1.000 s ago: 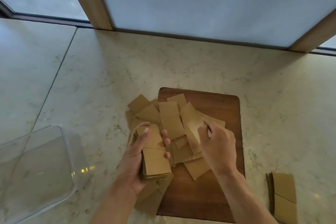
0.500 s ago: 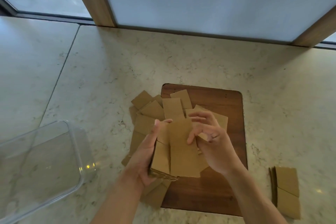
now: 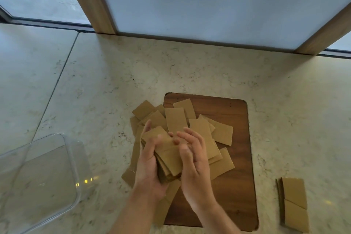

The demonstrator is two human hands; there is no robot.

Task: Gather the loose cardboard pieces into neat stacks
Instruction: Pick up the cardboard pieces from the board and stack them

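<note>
Pale marble countertop (image 3: pixel 190 74) fills most of the head view, veined in grey, with a thin seam running diagonally down its left part. Along the far edge stand frosted window panes (image 3: pixel 218 0) set between slanted wooden posts (image 3: pixel 89 0), with a dark sill strip at their foot.

On the countertop lies a dark wooden cutting board (image 3: pixel 235 157), its long side running away from the person. Loose cardboard pieces (image 3: pixel 175 121) are scattered in an overlapping heap over the board's left half and spill off its left edge onto the marble. A clear plastic container (image 3: pixel 38 176) sits at the lower left, well apart from the board. At the lower right, on the marble beside the board, rests a finished stack of cardboard (image 3: pixel 293 203), its top pieces slightly offset.

Above the heap, both hands hold a bundle of cardboard (image 3: pixel 169 156) between them. The left hand (image 3: pixel 150 165) cups the bundle from the left and underneath, thumb curled over its top face. The right hand (image 3: pixel 193 159) presses against the bundle's right side, fingers bent around its far edge. The bundle's layers are fanned unevenly at the near end. The hands and forearms cover the near part of the heap and a strip of the board's left side.
</note>
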